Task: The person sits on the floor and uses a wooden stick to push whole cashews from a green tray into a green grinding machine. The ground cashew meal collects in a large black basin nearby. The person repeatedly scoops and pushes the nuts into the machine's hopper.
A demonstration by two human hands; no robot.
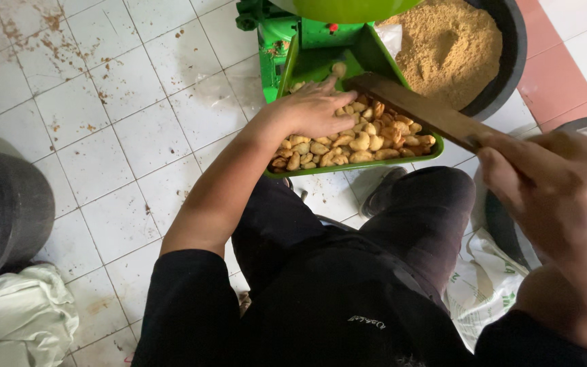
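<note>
Two hands worked: the left hand (314, 109) lay flat on the crackers (358, 139) in the green tray (293, 68) at twelve o'clock; the right hand (552, 183) gripped a wooden paddle (419, 109) angled toward ten o'clock.

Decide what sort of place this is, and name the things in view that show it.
Probably a small home or backyard workshop for grinding food or feed: a green grinding machine on a stained tiled floor, its tray full of pale dried pieces, and a black tub of ground meal.

Left hand (314, 110) flat; right hand (555, 197) clenched.
</note>
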